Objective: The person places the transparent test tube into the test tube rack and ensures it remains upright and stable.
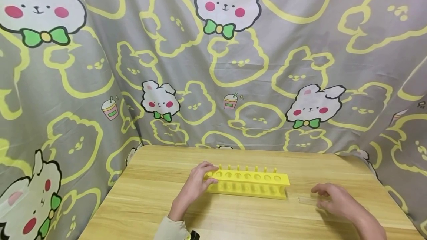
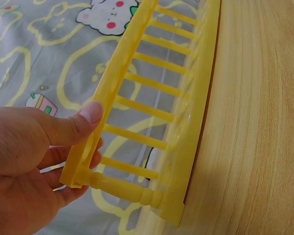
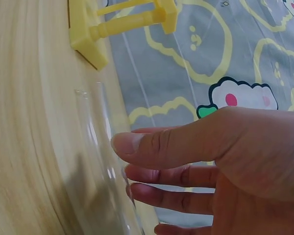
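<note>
A yellow test tube rack [image 1: 247, 185] stands on the table, with a row of round holes along its top and short pegs behind them. My left hand [image 1: 200, 180] holds the rack's left end. In the left wrist view, the thumb [image 2: 91, 112] lies on the upper rail and fingers reach beneath it. To the right of the rack lies a clear glass test tube [image 1: 305, 200]. My right hand [image 1: 337, 201] is at this tube, thumb and fingers apart. In the right wrist view, the fingertips [image 3: 132, 172] meet the tube's edge; whether they press on it is unclear.
The wood-grain table [image 1: 253, 217] extends in front of the rack and to both sides. A grey curtain [image 1: 253, 66] printed with rabbits hangs behind the table's far edge and along both sides.
</note>
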Motion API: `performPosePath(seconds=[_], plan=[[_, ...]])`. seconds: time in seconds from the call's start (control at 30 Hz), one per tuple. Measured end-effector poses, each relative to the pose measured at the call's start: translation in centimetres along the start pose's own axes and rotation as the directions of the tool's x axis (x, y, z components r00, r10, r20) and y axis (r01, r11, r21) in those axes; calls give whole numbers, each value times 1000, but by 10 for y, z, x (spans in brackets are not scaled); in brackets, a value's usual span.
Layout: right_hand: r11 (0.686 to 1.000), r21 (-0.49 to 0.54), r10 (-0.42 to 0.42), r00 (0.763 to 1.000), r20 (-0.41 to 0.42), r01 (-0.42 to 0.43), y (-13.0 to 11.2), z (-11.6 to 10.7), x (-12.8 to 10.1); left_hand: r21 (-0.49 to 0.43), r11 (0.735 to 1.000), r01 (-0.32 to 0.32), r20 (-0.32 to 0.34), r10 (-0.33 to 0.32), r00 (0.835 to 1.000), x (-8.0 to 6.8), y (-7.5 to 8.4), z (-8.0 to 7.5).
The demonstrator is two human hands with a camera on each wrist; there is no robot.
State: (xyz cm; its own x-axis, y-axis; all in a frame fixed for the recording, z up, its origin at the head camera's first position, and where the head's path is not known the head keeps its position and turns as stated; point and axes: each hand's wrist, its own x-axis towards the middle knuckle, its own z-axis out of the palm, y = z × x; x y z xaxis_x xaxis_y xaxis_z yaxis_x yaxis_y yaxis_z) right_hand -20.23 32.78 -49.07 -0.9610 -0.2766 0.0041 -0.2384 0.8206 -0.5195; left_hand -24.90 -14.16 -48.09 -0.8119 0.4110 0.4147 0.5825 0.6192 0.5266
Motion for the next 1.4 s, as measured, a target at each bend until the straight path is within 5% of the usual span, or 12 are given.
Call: performPosePath(seconds=[0.67, 0.93, 1.4], plan=[[998, 12, 60, 998, 31, -60, 5, 9, 4, 28, 999, -39, -26, 39, 999, -1, -1, 1], [998, 21, 63, 997, 42, -64, 5, 10, 3, 1, 1000, 18, 7, -18, 1000, 0, 0, 0], [997, 24, 75, 997, 34, -76, 7, 9, 2, 34, 999, 21, 31, -22, 999, 0, 2, -2]])
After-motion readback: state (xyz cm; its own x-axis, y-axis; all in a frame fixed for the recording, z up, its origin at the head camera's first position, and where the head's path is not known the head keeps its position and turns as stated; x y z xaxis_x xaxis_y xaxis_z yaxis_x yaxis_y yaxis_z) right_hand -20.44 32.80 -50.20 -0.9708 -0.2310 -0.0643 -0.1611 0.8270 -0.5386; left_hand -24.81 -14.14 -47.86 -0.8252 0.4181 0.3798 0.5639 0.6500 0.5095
